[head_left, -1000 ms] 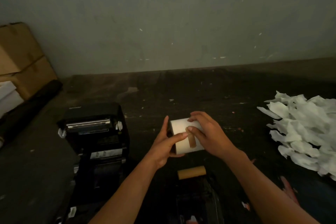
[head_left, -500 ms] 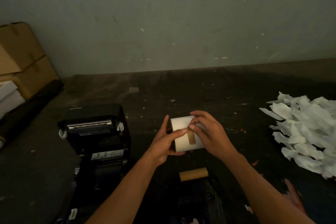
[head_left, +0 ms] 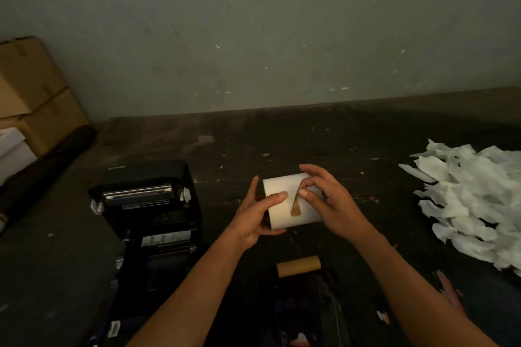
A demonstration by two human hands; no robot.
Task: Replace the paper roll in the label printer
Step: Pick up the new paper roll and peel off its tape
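White paper roll (head_left: 293, 203) is held in the air over the dark table (head_left: 366, 144), just right of the label printer (head_left: 146, 205), whose lid is open.

Head view:
- Left hand (head_left: 253, 217) grips the roll's left end, thumb on top, fingers curled underneath.
- Right hand (head_left: 327, 200) pinches the top of the brown tape strip (head_left: 296, 204) between thumb and forefinger; other fingers are loosely spread over the roll's right side. Top of the strip looks lifted, lower end looks stuck down.
- Empty cardboard core (head_left: 298, 265) lies on the table nearer the body, apart from the roll.
- Heap of torn white paper (head_left: 473, 205) to the right, cardboard boxes (head_left: 33, 98) far left.

Step, as I read it: peeling the seal tape so the roll's lead edge comes free.

Risks:
- Tape tears off the outer layer or rips mid-strip if pulled fast or at a steep angle. That leaves residue or a ragged lead edge, and likely a bad feed.
- Once the seal is off, the roll can unwind if the left grip loosens.
- Lighting is dim, so winding direction is hard to tell. Could get loaded the wrong way round.
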